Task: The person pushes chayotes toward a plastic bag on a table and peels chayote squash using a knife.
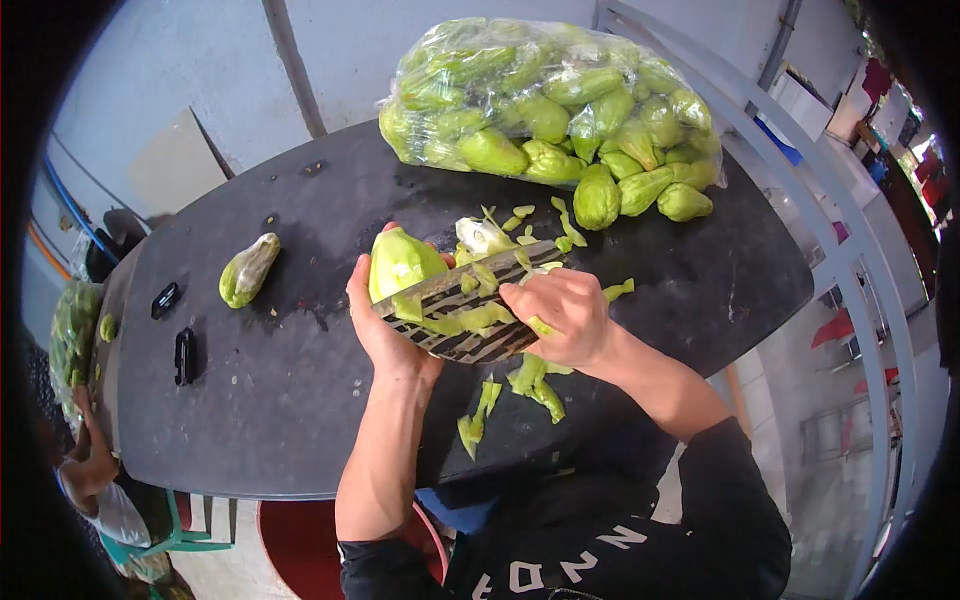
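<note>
My left hand is wrapped round a pale green chayote, which shows smooth, partly pared skin. In my right hand is a broad-bladed knife with dark stripes, its blade lying across the front of the chayote. Strips of green peel cling to the blade. Its handle is hidden by my fingers. Just behind the blade lies another chayote, whitish and partly covered. Loose peelings are scattered on the dark table below and beside my right hand.
A large clear plastic bag of chayotes stands at the back, with several spilling from its mouth. One chayote and two black objects lie to the left. A person's arm reaches toward another bag. A metal railing runs along the right.
</note>
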The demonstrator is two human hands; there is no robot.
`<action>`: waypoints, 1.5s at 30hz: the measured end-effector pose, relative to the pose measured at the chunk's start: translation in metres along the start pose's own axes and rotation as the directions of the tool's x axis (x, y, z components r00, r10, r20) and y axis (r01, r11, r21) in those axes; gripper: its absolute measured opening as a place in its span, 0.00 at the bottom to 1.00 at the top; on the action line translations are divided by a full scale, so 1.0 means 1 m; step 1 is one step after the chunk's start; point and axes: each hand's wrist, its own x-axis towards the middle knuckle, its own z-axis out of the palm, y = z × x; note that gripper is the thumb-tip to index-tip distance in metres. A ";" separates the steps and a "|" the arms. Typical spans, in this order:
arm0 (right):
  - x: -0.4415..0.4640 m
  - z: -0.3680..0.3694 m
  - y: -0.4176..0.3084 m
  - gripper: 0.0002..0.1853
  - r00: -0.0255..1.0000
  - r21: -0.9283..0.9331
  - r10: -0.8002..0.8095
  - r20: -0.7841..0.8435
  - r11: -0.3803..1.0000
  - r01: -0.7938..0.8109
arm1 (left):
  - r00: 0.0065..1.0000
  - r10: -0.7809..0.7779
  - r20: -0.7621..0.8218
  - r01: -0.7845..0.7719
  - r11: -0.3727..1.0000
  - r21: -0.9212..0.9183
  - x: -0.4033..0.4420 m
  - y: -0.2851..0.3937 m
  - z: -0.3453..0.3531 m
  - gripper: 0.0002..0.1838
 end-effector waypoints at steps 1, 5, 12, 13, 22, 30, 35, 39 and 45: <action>-0.001 -0.001 0.001 0.21 1.000 0.014 -0.015 -0.003 1.000 0.015 | 1.000 0.006 -0.010 -0.006 1.000 0.017 0.000 -0.001 0.000 0.27; -0.001 -0.001 -0.002 0.20 1.000 0.014 -0.030 -0.009 0.999 0.030 | 1.000 -0.009 0.013 0.009 1.000 -0.002 0.001 -0.001 -0.003 0.27; -0.010 0.009 0.016 0.24 0.989 0.026 0.126 0.082 0.991 -0.128 | 0.994 0.075 -0.077 -0.068 0.994 0.090 0.009 0.005 -0.004 0.26; -0.009 0.008 0.014 0.24 0.989 0.023 0.121 0.081 0.992 -0.123 | 0.994 0.078 -0.073 -0.071 0.994 0.087 0.010 0.006 -0.004 0.26; -0.006 0.008 0.019 0.18 0.979 0.018 0.200 0.036 0.979 -0.201 | 0.998 0.036 -0.051 -0.028 0.988 0.152 0.005 0.005 0.000 0.26; -0.003 0.002 0.010 0.19 0.992 0.087 0.126 0.023 0.988 -0.128 | 1.000 0.029 0.006 -0.030 0.974 0.225 0.004 0.007 0.002 0.27; -0.008 0.011 0.021 0.18 0.971 0.023 0.235 0.051 0.971 -0.236 | 0.998 0.051 -0.030 -0.038 0.942 0.335 0.004 0.009 -0.002 0.29; -0.007 0.007 0.017 0.17 0.982 0.046 0.183 0.038 0.982 -0.184 | 0.998 -0.016 0.062 -0.003 0.954 0.299 0.001 0.006 0.001 0.29; -0.009 0.007 0.035 0.13 0.870 -0.075 0.448 0.206 0.894 -0.442 | 0.986 -0.098 0.132 0.048 0.939 0.339 0.002 0.009 0.000 0.29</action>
